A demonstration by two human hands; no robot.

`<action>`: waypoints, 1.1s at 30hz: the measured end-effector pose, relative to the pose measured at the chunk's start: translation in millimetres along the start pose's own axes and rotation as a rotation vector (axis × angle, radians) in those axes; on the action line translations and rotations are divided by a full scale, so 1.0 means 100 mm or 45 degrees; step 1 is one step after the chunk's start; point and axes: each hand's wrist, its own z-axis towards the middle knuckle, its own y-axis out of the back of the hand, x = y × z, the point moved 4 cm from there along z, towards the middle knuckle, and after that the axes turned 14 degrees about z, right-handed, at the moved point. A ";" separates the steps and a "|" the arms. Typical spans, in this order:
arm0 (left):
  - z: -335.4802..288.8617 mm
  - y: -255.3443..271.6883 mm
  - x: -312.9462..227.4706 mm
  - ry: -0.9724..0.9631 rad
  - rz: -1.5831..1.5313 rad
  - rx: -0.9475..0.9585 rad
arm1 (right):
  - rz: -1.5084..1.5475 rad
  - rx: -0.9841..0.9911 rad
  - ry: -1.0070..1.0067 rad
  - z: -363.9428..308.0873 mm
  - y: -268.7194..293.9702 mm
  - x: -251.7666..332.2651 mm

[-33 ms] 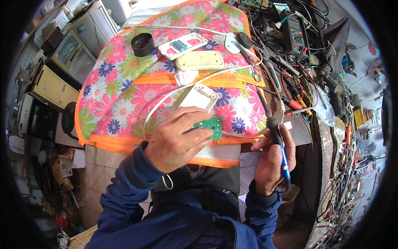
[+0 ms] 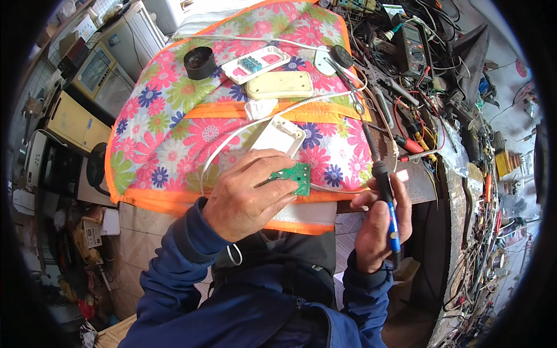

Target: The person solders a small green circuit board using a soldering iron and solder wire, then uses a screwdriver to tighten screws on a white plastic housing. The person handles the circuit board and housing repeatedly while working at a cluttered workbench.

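Observation:
Between the thumb and fingers of my left hand [image 2: 246, 194] is a small green circuit board [image 2: 301, 178], its left part hidden under the fingers. My right hand [image 2: 380, 223] grips a soldering iron [image 2: 383, 184] with a blue and black handle, its tip pointing up and away, apart from the board. Just beyond my left hand lies an open white plastic case half [image 2: 284, 138]. Farther back are a cream case cover [image 2: 279, 85] and a white tray-like case part [image 2: 237, 71] with blue terminal blocks [image 2: 252, 64] in it.
A flowered cloth with orange edging [image 2: 203, 136] covers the table. A white cable [image 2: 232, 139] curves across it. A round black tin [image 2: 199, 62] stands at the back left, scissors [image 2: 357, 103] at the right. A multimeter [image 2: 413, 49], pliers and tangled wires crowd the right side.
The soldering iron has turned slightly in my right hand, its tip and handle end shifting a little left. My left hand and the circuit board stay put.

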 end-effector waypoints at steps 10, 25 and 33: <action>0.02 0.02 -0.02 -0.004 0.027 -0.014 | -0.839 0.582 0.697 -0.06 -0.39 -0.04; 0.00 0.09 -0.07 -0.018 0.085 0.020 | -0.778 0.534 0.695 -0.12 -0.44 -0.28; 0.09 -0.01 -0.07 -0.103 0.056 0.042 | -0.805 0.503 0.763 -0.08 -0.40 -0.20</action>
